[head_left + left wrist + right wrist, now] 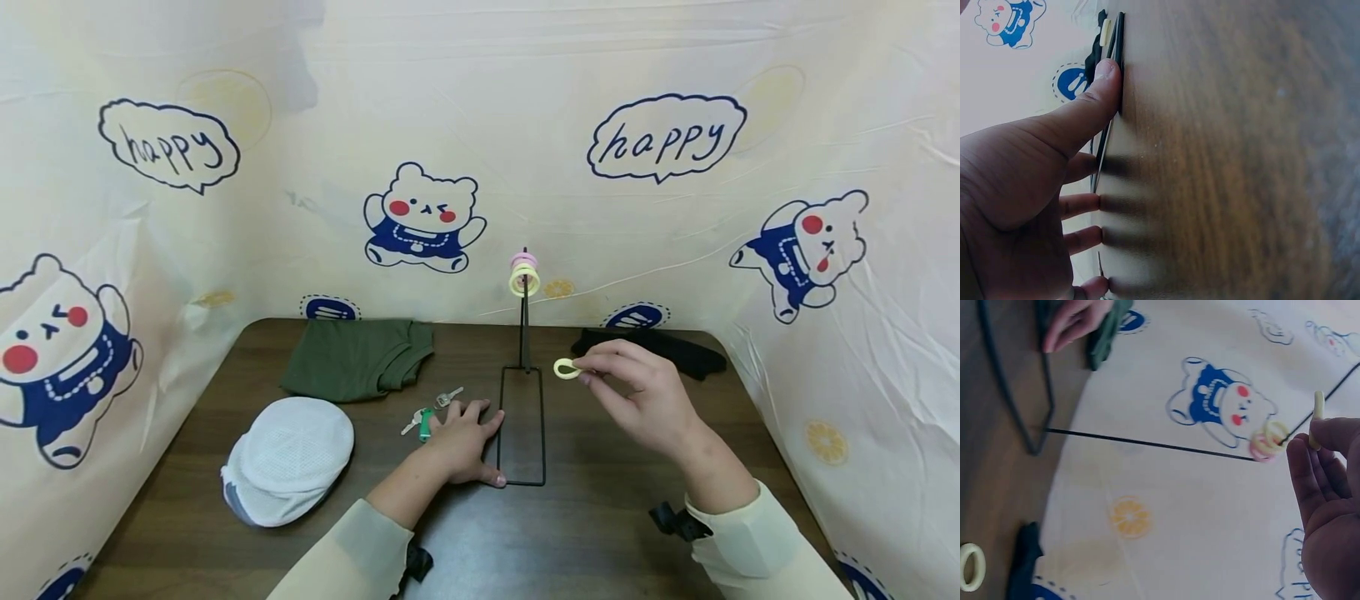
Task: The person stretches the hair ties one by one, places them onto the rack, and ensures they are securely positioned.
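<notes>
Between the fingertips of my right hand (641,400) a pale yellow ring (567,368) is pinched; the right wrist view shows it edge-on. Left of it stands a black wire stand (543,433) with a rectangular base and a tall upright. Pink and yellow rings (524,271) hang on the stand's top arm. My left hand (461,446) rests by the base's left side, thumb touching the frame near its front corner, fingers spread to the table. In the right wrist view, another pale ring (980,567) lies on the table.
Two keys (448,397) and a green tag (425,425) lie beside my left fingers. A white cap (296,450) and folded green cloth (352,362) are at the left. Black cloth (693,354) lies behind my right hand. A printed curtain (525,125) surrounds the table.
</notes>
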Action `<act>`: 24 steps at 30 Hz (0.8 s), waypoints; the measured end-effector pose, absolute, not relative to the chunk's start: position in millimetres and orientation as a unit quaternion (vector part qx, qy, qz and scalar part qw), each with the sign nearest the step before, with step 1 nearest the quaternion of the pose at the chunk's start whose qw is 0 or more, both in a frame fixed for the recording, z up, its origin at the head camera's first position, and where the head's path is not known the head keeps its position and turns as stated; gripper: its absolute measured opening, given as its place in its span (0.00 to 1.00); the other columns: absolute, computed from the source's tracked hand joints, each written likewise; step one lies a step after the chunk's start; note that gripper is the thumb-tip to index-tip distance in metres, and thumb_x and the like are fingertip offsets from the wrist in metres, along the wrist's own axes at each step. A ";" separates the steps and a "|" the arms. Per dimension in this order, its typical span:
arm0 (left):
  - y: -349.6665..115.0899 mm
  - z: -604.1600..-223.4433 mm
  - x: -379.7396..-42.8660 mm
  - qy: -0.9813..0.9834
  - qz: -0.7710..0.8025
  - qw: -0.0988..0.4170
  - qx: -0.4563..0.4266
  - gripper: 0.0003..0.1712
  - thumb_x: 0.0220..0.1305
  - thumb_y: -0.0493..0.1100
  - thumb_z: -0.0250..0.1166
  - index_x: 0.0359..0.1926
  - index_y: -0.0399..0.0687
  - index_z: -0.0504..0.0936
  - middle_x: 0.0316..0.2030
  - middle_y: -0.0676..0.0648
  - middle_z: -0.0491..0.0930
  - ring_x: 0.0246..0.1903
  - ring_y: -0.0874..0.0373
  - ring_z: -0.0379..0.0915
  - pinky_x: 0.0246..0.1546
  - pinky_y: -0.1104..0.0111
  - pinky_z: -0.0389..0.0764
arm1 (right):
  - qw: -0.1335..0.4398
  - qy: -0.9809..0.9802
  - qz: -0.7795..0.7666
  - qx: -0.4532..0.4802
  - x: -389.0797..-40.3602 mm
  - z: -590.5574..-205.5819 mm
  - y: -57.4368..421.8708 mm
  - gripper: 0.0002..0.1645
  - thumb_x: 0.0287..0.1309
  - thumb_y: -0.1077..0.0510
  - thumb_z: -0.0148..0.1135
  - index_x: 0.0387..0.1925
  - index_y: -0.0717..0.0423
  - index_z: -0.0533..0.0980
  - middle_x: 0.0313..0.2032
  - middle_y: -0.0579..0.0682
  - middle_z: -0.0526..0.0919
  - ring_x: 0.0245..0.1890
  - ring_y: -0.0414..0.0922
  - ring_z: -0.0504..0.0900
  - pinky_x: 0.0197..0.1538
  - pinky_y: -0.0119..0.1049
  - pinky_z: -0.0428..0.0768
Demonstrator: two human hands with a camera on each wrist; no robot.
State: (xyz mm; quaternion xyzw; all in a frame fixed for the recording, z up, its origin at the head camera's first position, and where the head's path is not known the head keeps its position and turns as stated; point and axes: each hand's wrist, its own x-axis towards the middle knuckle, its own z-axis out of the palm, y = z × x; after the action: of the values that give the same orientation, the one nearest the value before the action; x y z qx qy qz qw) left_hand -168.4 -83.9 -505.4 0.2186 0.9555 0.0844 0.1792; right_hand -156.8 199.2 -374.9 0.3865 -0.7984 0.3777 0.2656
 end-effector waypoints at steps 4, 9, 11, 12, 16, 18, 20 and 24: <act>-83.7 -505.3 -168.6 0.956 0.082 0.177 0.221 0.66 0.47 0.77 0.73 0.82 0.65 0.56 0.81 0.47 0.50 0.71 0.40 0.50 0.53 0.40 0.61 | 0.288 -0.787 0.377 0.394 -153.8 -360.6 196.0 0.22 0.47 0.75 0.76 0.44 0.55 0.89 0.43 0.47 0.87 0.39 0.42 0.85 0.43 0.26 0.81; -83.6 -505.6 -169.0 0.956 0.082 0.180 0.218 0.66 0.47 0.78 0.73 0.82 0.66 0.56 0.81 0.47 0.49 0.70 0.41 0.50 0.53 0.40 0.61 | 0.303 -0.773 0.376 0.411 -148.8 -345.2 191.5 0.21 0.46 0.75 0.76 0.43 0.56 0.89 0.41 0.49 0.87 0.37 0.42 0.84 0.43 0.25 0.79; -83.7 -506.0 -169.4 0.956 0.081 0.179 0.219 0.66 0.47 0.78 0.73 0.82 0.66 0.56 0.81 0.47 0.50 0.70 0.40 0.50 0.53 0.40 0.61 | 0.306 -0.765 0.378 0.423 -145.9 -339.2 188.8 0.19 0.47 0.74 0.75 0.43 0.57 0.88 0.41 0.50 0.87 0.37 0.42 0.84 0.43 0.26 0.79; -83.8 -506.2 -169.7 0.956 0.081 0.178 0.220 0.66 0.47 0.78 0.73 0.82 0.66 0.56 0.81 0.47 0.50 0.70 0.40 0.50 0.53 0.40 0.61 | 0.306 -0.760 0.380 0.430 -144.3 -336.3 187.2 0.18 0.49 0.73 0.75 0.43 0.57 0.88 0.41 0.50 0.87 0.37 0.42 0.84 0.42 0.26 0.80; -83.9 -507.0 -170.3 0.956 0.080 0.174 0.222 0.66 0.47 0.78 0.72 0.83 0.66 0.56 0.81 0.46 0.50 0.70 0.40 0.50 0.53 0.40 0.61 | 0.307 -0.737 0.390 0.459 -138.7 -326.0 179.6 0.10 0.58 0.69 0.72 0.43 0.60 0.88 0.41 0.52 0.87 0.37 0.43 0.84 0.40 0.29 0.80; -83.7 -506.9 -170.3 0.956 0.079 0.174 0.221 0.66 0.46 0.78 0.73 0.82 0.66 0.56 0.80 0.47 0.50 0.70 0.40 0.50 0.53 0.40 0.61 | 0.305 -0.729 0.394 0.470 -136.9 -322.6 175.7 0.07 0.64 0.65 0.70 0.43 0.60 0.87 0.41 0.53 0.87 0.37 0.43 0.84 0.40 0.28 0.80; -83.4 -506.7 -170.1 0.957 0.077 0.177 0.218 0.66 0.46 0.78 0.72 0.82 0.66 0.56 0.81 0.47 0.50 0.70 0.40 0.50 0.53 0.39 0.62 | 0.304 -0.722 0.397 0.479 -136.4 -320.6 171.9 0.07 0.67 0.63 0.68 0.43 0.61 0.87 0.41 0.53 0.87 0.37 0.44 0.83 0.40 0.29 0.80; -82.6 -506.7 -169.0 0.957 0.072 0.180 0.214 0.66 0.46 0.78 0.72 0.82 0.66 0.57 0.80 0.47 0.50 0.71 0.39 0.51 0.55 0.35 0.62 | 0.297 -0.717 0.399 0.488 -138.2 -321.1 165.3 0.07 0.69 0.62 0.66 0.44 0.60 0.87 0.41 0.53 0.87 0.38 0.44 0.84 0.40 0.29 0.80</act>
State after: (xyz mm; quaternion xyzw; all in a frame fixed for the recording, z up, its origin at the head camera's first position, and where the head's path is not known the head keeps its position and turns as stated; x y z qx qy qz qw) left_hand -169.0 -82.6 -506.7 0.2140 0.9574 0.0723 0.1799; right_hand -138.2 165.3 -321.1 0.4885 -0.7167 0.3994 0.2971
